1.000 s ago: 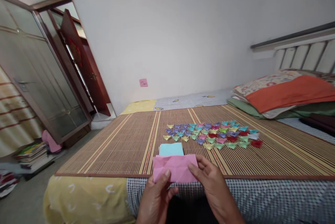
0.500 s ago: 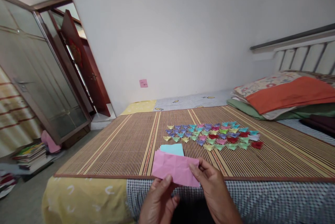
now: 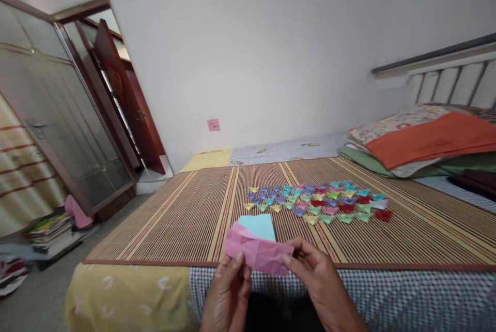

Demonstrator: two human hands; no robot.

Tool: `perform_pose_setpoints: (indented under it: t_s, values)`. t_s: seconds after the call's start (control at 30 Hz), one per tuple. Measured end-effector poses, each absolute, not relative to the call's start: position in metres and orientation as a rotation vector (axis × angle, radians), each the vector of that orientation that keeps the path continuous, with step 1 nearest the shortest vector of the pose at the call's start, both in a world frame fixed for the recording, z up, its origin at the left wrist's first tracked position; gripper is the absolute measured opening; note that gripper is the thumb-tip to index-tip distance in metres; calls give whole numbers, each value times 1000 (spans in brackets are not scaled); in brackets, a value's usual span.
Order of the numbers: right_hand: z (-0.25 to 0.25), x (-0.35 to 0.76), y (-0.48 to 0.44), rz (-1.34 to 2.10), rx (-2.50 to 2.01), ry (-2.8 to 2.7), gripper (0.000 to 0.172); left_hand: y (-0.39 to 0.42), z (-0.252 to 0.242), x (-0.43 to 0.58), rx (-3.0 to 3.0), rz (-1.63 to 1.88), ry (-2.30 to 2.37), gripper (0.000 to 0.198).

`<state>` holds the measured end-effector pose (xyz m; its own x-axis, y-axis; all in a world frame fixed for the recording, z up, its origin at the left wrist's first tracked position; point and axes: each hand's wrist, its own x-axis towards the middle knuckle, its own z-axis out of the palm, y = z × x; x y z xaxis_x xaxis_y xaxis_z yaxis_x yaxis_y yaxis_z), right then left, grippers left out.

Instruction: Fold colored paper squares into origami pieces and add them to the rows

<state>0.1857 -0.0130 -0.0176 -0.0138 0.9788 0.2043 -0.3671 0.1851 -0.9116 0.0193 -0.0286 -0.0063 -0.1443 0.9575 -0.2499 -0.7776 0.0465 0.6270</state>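
A creased sheet of pink paper (image 3: 258, 253) is stretched between my two hands over the near edge of the mat. My left hand (image 3: 228, 288) pinches its lower left part between thumb and fingers. The right end of the paper is gripped by my right hand (image 3: 315, 277), thumb in front and fingers behind. Just beyond lies light blue paper (image 3: 259, 225), partly covered from view by the pink sheet. Several rows of small folded paper boats (image 3: 318, 202) in many colours stand on the mat to the right.
A striped woven mat (image 3: 170, 218) covers the bed. Pillows (image 3: 430, 138) with an orange cloth are piled at the right near the headboard. A pink note (image 3: 213, 124) sticks to the wall. Books (image 3: 48, 231) are stacked at the left by a glass-panelled door (image 3: 65, 109).
The pink sheet has tilted and looks narrower and more bent, so more of the light blue paper shows. My left hand has moved slightly up and left. Both hands keep their hold.
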Motion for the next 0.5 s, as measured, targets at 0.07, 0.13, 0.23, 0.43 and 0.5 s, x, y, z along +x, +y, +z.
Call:
perform_pose_setpoints:
  t_s: [0.07,0.13,0.23,0.43,0.5]
  values:
    - [-20,185,-13,1262,-755,-1056,26,-28,-6,18,308,1587,775,32]
    - [-20,183,-13,1264,-732,-1053,25,-29,-5,19,319,1583,774,31]
    - [-18,182,-14,1259,-738,-1064,26,-32,-4,23,366,1479,764,31]
    - [-8,188,-15,1172,-748,-1122,15,-38,-6,22,518,1266,747,31]
    - [-7,191,-14,1111,-724,-1158,9,-40,-8,21,576,1177,739,33]
